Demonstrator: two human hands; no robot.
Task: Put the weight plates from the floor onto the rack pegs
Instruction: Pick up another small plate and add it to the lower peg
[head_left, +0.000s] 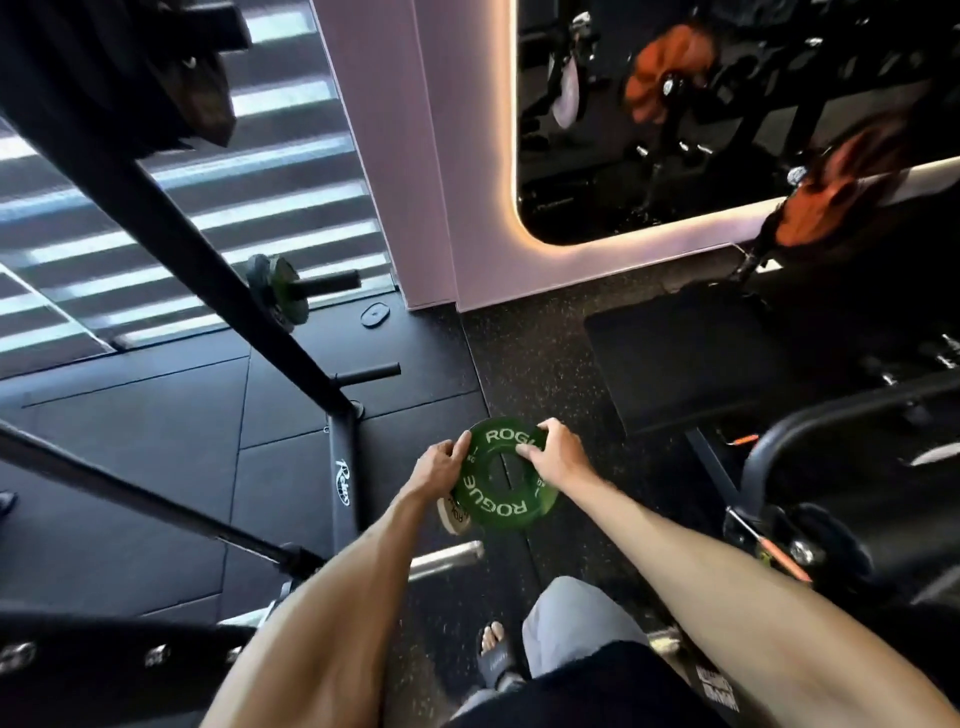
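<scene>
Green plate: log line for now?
green plate: held | left hand: grips rim | right hand: grips rim | lower peg: bare

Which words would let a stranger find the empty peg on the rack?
Follow the black slanted rack upright downward. Two pegs stick out to its right; the empty peg is the lower one. Unlike the upper peg, it carries no plate.

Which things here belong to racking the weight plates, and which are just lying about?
For the job: green plate, gripped by left hand and right hand; white plate at its edge; empty peg; upper peg, already loaded.
Lying about: barbell; black mat; mirror.
</scene>
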